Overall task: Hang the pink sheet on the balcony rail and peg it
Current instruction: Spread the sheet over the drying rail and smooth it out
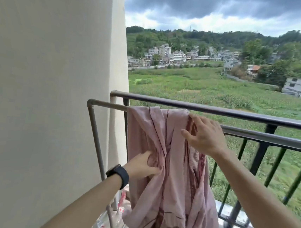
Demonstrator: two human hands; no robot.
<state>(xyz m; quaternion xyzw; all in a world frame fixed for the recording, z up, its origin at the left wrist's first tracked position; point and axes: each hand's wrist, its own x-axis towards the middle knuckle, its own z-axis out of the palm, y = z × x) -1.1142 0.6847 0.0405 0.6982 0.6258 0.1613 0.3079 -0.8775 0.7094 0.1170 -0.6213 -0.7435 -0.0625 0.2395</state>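
The pink sheet (pixel 167 194), with dark red pattern and piping, hangs bunched over a grey metal bar (pixel 265 136) just inside the balcony rail (pixel 238 114). My left hand (pixel 143 165), with a black watch on its wrist, grips a fold of the sheet low on the left. My right hand (pixel 205 135) lies near the top of the sheet beside the bar, fingers spread and touching the cloth. No pegs are in view.
A beige wall (pixel 47 85) fills the left. The bar bends down into a grey frame leg (pixel 97 145). Black railing posts (pixel 259 155) stand at the right. Small red and white items (pixel 121 203) lie low by the wall. Fields and houses lie beyond.
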